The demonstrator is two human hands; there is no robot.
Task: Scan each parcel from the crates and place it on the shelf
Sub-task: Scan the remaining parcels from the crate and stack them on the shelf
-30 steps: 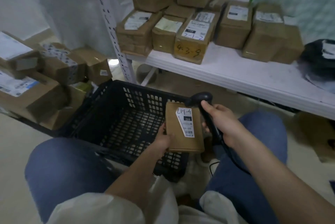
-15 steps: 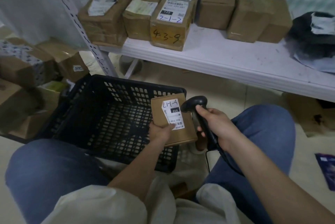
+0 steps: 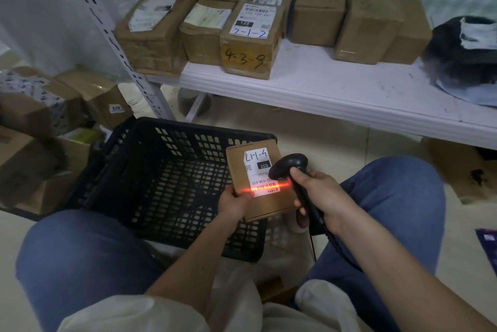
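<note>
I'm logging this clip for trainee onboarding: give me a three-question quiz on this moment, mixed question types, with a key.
1. True or false: a red scan line lies across the label of the parcel.
2. Which of the hands grips the scanner? A) left hand B) right hand
3. Fill in: the black crate below the parcel holds ____ parcels.

Key: 1 true; 2 B; 3 no. The left hand holds the parcel, and the shelf has bare space.

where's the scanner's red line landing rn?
Head view, centre: the red line crosses the barcode at the near end of the white label on the parcel, held by the left hand over the black crate.
</note>
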